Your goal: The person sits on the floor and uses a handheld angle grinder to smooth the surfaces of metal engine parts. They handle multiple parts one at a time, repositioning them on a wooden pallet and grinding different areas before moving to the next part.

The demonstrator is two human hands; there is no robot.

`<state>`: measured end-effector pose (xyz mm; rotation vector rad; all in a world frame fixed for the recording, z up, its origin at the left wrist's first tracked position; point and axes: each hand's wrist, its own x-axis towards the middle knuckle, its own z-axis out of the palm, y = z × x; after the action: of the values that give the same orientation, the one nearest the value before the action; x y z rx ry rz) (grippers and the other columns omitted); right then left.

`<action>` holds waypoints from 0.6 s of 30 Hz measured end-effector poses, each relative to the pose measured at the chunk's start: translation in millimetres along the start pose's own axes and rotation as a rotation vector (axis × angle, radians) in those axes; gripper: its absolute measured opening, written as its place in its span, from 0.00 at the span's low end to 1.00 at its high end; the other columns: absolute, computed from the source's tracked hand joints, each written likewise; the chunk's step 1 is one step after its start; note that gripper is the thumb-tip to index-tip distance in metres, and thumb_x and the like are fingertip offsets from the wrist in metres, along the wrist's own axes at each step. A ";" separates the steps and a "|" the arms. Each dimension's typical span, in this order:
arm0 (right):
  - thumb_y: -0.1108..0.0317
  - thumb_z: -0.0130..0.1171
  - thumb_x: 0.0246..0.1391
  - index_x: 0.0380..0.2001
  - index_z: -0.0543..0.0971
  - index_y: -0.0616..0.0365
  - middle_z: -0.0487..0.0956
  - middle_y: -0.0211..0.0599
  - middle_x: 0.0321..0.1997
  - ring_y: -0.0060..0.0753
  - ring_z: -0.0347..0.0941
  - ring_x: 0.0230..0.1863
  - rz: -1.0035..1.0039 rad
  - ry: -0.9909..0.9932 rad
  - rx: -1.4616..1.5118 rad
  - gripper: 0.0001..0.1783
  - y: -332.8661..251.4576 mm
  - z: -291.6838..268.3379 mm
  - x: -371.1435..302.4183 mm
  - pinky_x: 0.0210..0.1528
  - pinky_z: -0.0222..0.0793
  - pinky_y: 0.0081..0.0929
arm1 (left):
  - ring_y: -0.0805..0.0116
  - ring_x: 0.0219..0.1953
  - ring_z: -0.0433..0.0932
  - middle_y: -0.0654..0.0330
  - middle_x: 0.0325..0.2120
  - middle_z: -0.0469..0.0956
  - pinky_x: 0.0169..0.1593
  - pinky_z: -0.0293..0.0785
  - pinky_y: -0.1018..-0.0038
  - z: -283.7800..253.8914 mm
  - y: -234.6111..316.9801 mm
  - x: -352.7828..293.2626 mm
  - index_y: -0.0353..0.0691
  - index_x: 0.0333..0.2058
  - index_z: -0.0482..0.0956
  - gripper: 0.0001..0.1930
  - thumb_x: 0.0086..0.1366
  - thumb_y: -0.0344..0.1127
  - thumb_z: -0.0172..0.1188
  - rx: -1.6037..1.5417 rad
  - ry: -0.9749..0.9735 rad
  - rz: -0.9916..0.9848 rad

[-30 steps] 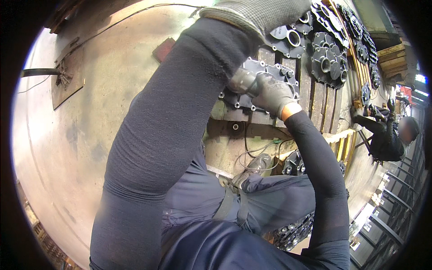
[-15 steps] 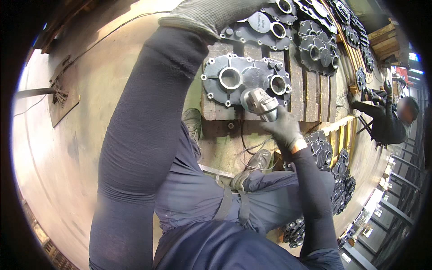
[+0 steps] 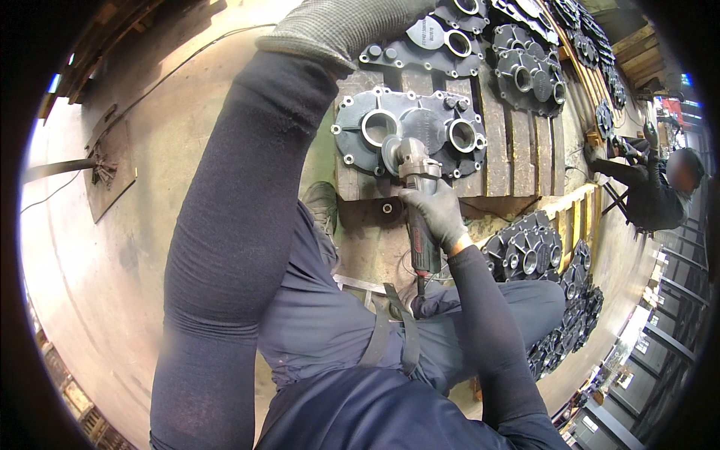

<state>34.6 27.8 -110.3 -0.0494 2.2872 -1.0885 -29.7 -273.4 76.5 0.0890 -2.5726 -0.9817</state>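
My right hand (image 3: 437, 215), in a grey glove, is wrapped round the body of an angle grinder (image 3: 420, 164). The grinder's head points away from me and its disc (image 3: 391, 154) is at the near edge of a dark cast-metal cover (image 3: 421, 126). This cover lies on a wooden pallet, with two large ring-shaped bores and bolt holes round its rim. Whether the disc touches the metal, I cannot tell. My left hand (image 3: 352, 31), gloved too, reaches past the upper edge of the picture near a second cover (image 3: 416, 56); its fingers are not visible.
More covers (image 3: 529, 79) lie on the pallet (image 3: 517, 161) and in stacks (image 3: 529, 247) to the right. The grinder's cable runs down by my shoe. A floor plate with a post (image 3: 105, 176) stands at left. Another person (image 3: 660, 187) sits at the far right.
The grinder has shifted left along the cover's near edge and swung round, so its body now points toward me. My right hand moved left with it; my left arm barely moved.
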 end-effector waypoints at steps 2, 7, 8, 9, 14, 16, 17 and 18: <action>0.56 0.78 0.46 0.45 0.80 0.68 0.85 0.39 0.40 0.27 0.80 0.39 0.045 -0.002 -0.002 0.30 -7.6 -6.2 -2.2 0.46 0.76 0.29 | 0.45 0.45 0.84 0.35 0.38 0.83 0.53 0.78 0.57 15.3 -11.6 6.4 0.27 0.41 0.83 0.16 0.65 0.34 0.53 0.157 0.045 0.187; 0.60 0.76 0.50 0.45 0.80 0.67 0.85 0.37 0.39 0.25 0.80 0.39 0.030 -0.023 0.108 0.26 0.7 8.8 6.0 0.45 0.76 0.28 | 0.43 0.45 0.83 0.37 0.37 0.82 0.54 0.78 0.57 13.0 -21.0 8.0 0.27 0.39 0.82 0.13 0.64 0.31 0.52 0.206 0.062 0.264; 0.61 0.75 0.51 0.45 0.80 0.66 0.85 0.37 0.39 0.25 0.80 0.38 0.034 -0.032 0.153 0.24 3.1 9.9 6.7 0.45 0.76 0.28 | 0.43 0.46 0.83 0.37 0.38 0.82 0.55 0.77 0.57 14.7 -22.5 8.2 0.27 0.39 0.82 0.14 0.64 0.31 0.51 0.292 0.049 0.307; 0.62 0.74 0.52 0.45 0.80 0.66 0.85 0.36 0.39 0.25 0.80 0.38 0.028 -0.029 0.165 0.23 5.2 11.2 7.1 0.44 0.76 0.27 | 0.43 0.47 0.83 0.36 0.39 0.82 0.55 0.77 0.57 16.3 -24.9 8.6 0.27 0.39 0.82 0.14 0.65 0.32 0.51 0.378 0.037 0.350; 0.65 0.71 0.56 0.47 0.81 0.64 0.84 0.33 0.40 0.24 0.79 0.37 0.021 -0.074 0.307 0.19 15.5 14.9 2.9 0.43 0.75 0.27 | 0.42 0.51 0.81 0.35 0.44 0.82 0.59 0.75 0.56 3.4 1.4 1.3 0.28 0.41 0.82 0.17 0.65 0.35 0.50 0.035 -0.004 -0.007; 0.64 0.72 0.55 0.46 0.80 0.65 0.84 0.36 0.39 0.26 0.79 0.35 0.076 -0.122 0.377 0.21 9.5 19.7 -6.5 0.41 0.76 0.29 | 0.41 0.52 0.81 0.34 0.46 0.82 0.59 0.74 0.55 -0.3 -0.2 0.3 0.27 0.41 0.82 0.18 0.65 0.36 0.50 0.031 -0.018 -0.020; 0.63 0.72 0.54 0.46 0.79 0.66 0.84 0.37 0.38 0.27 0.79 0.35 0.104 -0.150 0.412 0.21 5.0 25.4 -11.2 0.39 0.76 0.31 | 0.41 0.52 0.81 0.34 0.45 0.82 0.59 0.74 0.55 0.5 -4.3 0.8 0.27 0.41 0.82 0.18 0.65 0.36 0.50 0.068 -0.003 -0.021; 0.64 0.72 0.54 0.47 0.79 0.66 0.84 0.36 0.39 0.26 0.78 0.35 0.075 -0.141 0.446 0.22 5.4 34.7 -13.1 0.39 0.77 0.30 | 0.41 0.51 0.81 0.34 0.45 0.82 0.59 0.74 0.55 3.6 -11.1 2.0 0.27 0.41 0.82 0.18 0.65 0.36 0.50 0.107 0.012 -0.024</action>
<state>64.9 10.8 -124.5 0.1323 1.8638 -1.4779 -33.8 -279.9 67.5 0.1540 -2.6175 -0.8492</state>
